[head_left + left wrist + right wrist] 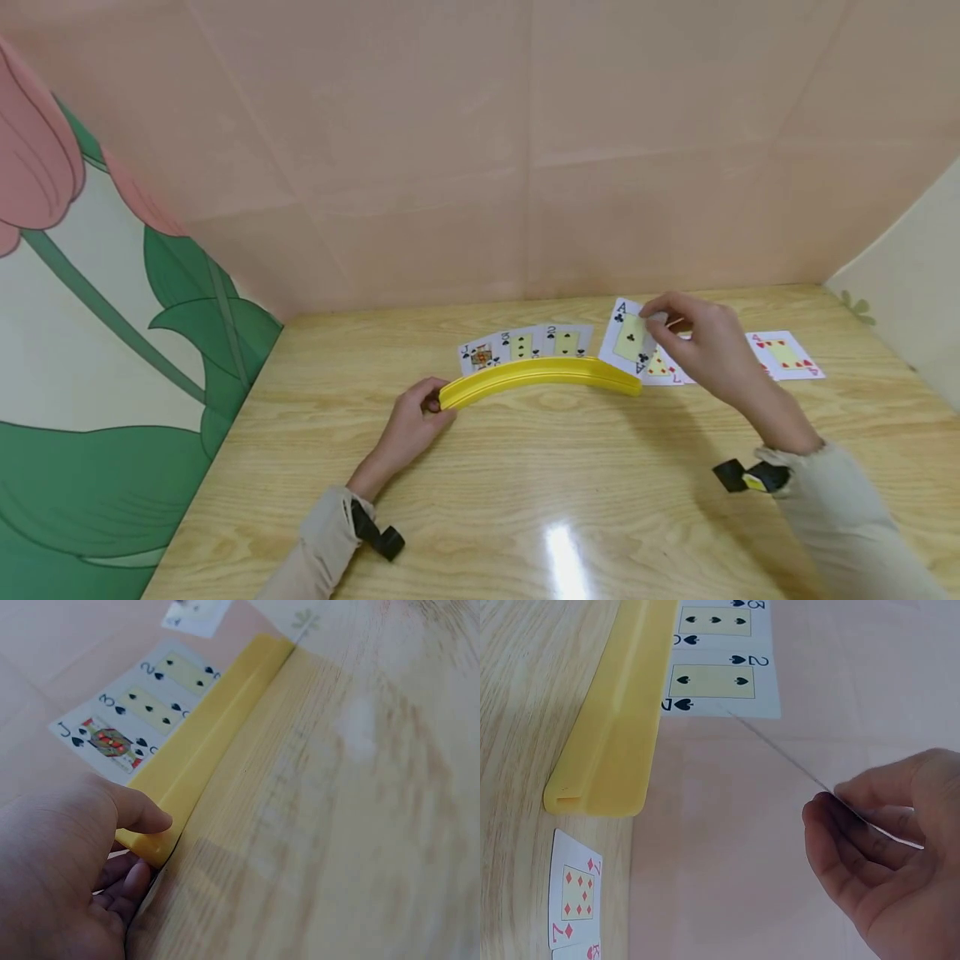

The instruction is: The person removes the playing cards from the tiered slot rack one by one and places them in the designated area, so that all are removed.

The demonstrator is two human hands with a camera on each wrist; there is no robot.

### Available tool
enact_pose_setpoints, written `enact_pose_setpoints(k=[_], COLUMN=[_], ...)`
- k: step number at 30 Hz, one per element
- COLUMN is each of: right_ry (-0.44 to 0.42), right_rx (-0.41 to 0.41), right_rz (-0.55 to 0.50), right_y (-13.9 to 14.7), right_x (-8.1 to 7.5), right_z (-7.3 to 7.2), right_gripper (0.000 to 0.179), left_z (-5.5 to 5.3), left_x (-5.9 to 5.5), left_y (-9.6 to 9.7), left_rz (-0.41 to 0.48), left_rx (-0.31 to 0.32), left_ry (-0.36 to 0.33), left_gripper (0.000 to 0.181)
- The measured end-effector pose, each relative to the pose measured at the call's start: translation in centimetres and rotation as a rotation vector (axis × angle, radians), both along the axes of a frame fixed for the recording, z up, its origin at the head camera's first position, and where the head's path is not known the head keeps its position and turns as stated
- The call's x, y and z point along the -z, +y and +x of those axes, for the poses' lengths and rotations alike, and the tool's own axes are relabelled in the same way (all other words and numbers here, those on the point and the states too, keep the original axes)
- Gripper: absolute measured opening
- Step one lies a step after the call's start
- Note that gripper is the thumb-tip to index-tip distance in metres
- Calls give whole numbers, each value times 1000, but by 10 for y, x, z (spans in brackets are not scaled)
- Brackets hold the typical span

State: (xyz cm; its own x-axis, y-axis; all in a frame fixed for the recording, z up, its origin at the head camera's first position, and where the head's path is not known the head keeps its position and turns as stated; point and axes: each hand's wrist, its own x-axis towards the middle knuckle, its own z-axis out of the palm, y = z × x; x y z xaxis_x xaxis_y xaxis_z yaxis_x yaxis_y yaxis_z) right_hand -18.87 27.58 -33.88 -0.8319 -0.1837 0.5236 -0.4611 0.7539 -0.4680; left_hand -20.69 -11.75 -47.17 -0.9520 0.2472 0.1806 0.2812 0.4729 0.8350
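A curved yellow card holder (540, 371) stands on the wooden table. My left hand (408, 425) grips its left end, thumb in front and fingers behind, as the left wrist view shows. Upright in its slot are the jack of spades (109, 742), the three of spades (519, 343) and the two of spades (567, 340), from left to right. My right hand (701, 342) pinches the ace of clubs (628, 337) by its upper right edge. In the head view this card is tilted and overlaps the holder's right end; in the right wrist view it appears edge-on, apart from the holder.
Face-up cards lie in a row to the right of the holder, partly behind my right hand. They include the seven of diamonds (577, 892) and a red heart card (787, 355) at the far end. A pink covered wall (450, 208) rises behind the table (480, 483).
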Motion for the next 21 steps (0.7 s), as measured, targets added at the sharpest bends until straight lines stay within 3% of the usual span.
enact_pose_setpoints(k=[8,17,21], right_ry=[-74,59,44], right_rx=[-24,-28,-16], right_rz=[7,49,50], right_y=[-1,5,8], right_x=[0,4,7], right_z=[4,14,18], right_gripper=[37,41,41], left_z=[0,0,-1], left_x=[1,1,0], left_y=[0,-1,-3], left_rz=[4,4,0], left_rx=[3,3,0], left_ry=[10,8,10], left_gripper=[33,33,33])
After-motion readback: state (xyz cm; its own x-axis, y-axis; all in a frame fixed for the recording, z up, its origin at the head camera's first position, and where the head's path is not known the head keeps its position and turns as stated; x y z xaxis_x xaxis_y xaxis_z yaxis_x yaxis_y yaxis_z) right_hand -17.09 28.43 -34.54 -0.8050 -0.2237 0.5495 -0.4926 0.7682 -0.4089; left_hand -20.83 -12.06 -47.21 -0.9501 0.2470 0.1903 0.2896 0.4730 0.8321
